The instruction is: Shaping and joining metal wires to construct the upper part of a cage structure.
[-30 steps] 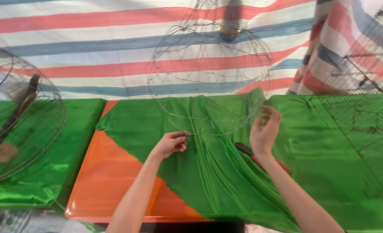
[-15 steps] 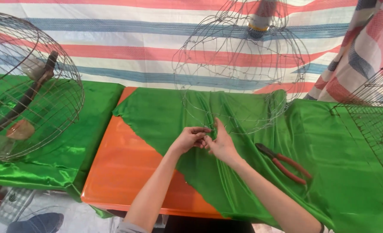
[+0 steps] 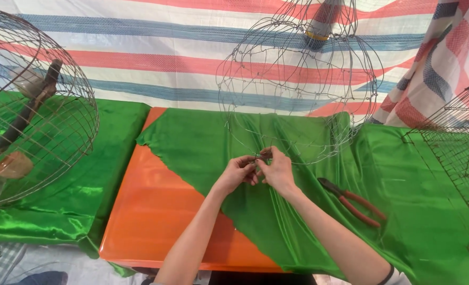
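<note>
I see my left hand (image 3: 238,172) and right hand (image 3: 277,170) meeting at the lower rim of the wire frame (image 3: 297,89), fingers pinched closed on its wire. The frame stands on the green cloth (image 3: 202,142) over the orange surface (image 3: 155,211); red-handled pliers (image 3: 353,202) lie just right.

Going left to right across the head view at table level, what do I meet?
Round wire cage → bare orange table → left hand → right hand, both pinching the wire frame at its lower edge → red-handled pliers → flat wire mesh.
</note>
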